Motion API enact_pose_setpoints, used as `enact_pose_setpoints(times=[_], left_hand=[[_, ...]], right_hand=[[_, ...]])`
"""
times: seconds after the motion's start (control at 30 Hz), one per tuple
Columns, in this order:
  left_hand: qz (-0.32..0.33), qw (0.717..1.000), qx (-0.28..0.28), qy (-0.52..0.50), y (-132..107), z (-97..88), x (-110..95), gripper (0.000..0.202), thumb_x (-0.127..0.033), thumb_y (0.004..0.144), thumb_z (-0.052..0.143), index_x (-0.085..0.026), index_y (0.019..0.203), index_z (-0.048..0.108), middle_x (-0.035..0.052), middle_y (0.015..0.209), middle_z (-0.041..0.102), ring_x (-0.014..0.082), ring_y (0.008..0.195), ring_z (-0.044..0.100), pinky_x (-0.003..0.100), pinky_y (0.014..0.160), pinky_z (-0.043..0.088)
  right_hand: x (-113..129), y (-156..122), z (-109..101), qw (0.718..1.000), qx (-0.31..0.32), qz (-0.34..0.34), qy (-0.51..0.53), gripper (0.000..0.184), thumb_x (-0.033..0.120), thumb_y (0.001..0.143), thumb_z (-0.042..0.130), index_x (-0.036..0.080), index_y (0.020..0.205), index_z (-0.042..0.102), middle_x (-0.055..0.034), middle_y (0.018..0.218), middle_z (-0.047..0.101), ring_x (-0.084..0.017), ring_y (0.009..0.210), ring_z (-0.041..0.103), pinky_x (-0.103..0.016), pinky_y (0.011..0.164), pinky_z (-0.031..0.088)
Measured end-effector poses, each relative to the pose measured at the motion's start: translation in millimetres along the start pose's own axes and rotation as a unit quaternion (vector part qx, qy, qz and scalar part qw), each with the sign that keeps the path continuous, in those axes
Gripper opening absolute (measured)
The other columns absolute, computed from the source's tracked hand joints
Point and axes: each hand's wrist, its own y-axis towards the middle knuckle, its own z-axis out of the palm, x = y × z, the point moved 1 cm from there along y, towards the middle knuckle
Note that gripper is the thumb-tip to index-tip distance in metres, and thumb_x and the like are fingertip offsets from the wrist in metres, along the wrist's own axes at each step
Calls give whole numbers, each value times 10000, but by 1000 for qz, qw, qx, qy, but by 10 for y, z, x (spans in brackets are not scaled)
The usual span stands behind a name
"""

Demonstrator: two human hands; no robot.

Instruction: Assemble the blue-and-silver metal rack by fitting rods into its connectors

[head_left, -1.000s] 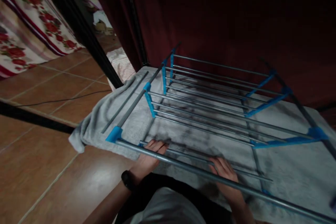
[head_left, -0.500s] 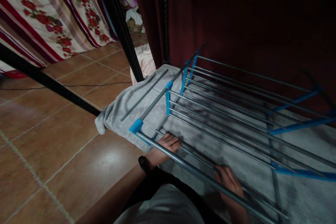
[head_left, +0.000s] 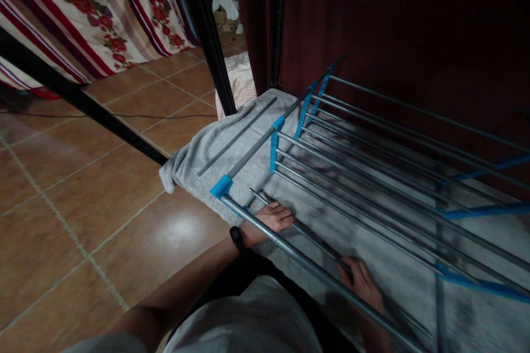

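Observation:
A metal drying rack with grey bars and blue plastic joints point(head_left: 221, 186) stands on a grey plush blanket point(head_left: 186, 162). My left hand point(head_left: 275, 216), with a black band at the wrist, reaches under the rack's thick front bar point(head_left: 314, 271). Its fingers are wrapped over a thin metal tube point(head_left: 317, 240) lying low behind that bar. Further along the same tube, my right hand point(head_left: 364, 282) grips it, partly covered by the front bar. The tube's left end is bare and sticks out past my left hand.
A loose grey rod point(head_left: 238, 135) lies on the blanket's left side. Black frame posts point(head_left: 211, 44) and a slanting black bar point(head_left: 83, 99) border the blanket. Beyond are tiled floor point(head_left: 53, 242), a thin cable, a floral curtain point(head_left: 111, 16) and a dark red curtain point(head_left: 372, 22).
My view has tilted and shifted slightly, so the scene sits further right and higher. Both hands keep their hold on the tube, with little visible movement along it.

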Motion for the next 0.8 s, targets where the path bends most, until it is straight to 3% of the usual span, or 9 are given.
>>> enact_pose_setpoints(times=[0.23,0.4,0.57,0.63,0.7,0.8], left_hand=[[-14,999,51,-16,49,22,33,124,-177,1006,501,-157,1031,621,80,977,626,218,914,580,355,865,404],[-19,997,69,-41,56,6,44,150,-166,995,507,-164,1074,635,78,987,636,220,908,584,349,872,396],[-34,995,53,-73,70,-35,60,206,-194,1023,480,-161,1131,652,71,964,647,212,905,592,337,868,404],[-42,994,48,-86,59,-46,81,216,-214,1030,481,-163,1146,656,68,973,653,210,909,596,337,875,410],[-54,993,41,-94,32,-58,109,224,-214,1035,475,-168,1146,663,65,986,662,210,915,602,338,877,415],[-71,992,19,-100,-35,-73,160,236,-208,1031,476,-181,1147,680,64,997,679,214,922,616,340,875,430]], right_hand=[[-62,-39,-10,1000,5,10,-11,385,478,1049,400,216,1254,595,-81,1113,704,-237,982,696,-394,863,574],[9,-62,-110,999,-42,16,-22,414,488,1041,422,197,1268,609,-130,1220,678,-279,1117,652,-449,938,534],[7,-205,-232,984,-108,130,49,370,497,1006,493,203,1096,698,-125,1065,715,-271,1020,670,-441,916,542],[-3,-263,-242,964,-98,216,121,391,550,961,534,211,1024,719,-111,1002,725,-263,944,683,-413,838,562],[0,-306,-238,922,-97,312,207,442,628,868,606,209,946,722,-93,916,724,-253,837,685,-391,754,567],[34,-337,-247,807,-135,453,353,507,679,671,754,202,829,687,-54,773,696,-237,696,663,-390,679,569]])
